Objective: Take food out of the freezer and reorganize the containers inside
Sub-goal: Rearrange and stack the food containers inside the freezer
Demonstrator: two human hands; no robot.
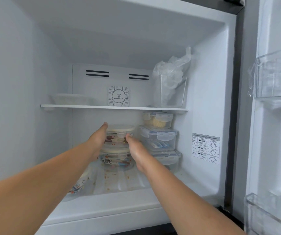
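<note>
Two round glass containers with cream lids stand stacked in the middle of the freezer's lower compartment. My left hand [97, 141] wraps the left side of the top round container [119, 133], thumb at the lid's rim. My right hand [134, 150] holds its right front, thumb against the lid tab; its fingers are hidden behind the container. The lower round container [115, 161] carries a "PEANUTS" print. A third printed container [78, 187] lies at the front left, partly hidden under my left forearm.
Three clip-lid rectangular boxes [159, 138] are stacked at the right of the round ones. The upper shelf [114, 107] holds a flat white tray [71, 99], a deodoriser [118, 96] and a clear tub with plastic bags [172, 85]. Crumbs dot the freezer floor [119, 180]. Door bins [275, 77] stand at right.
</note>
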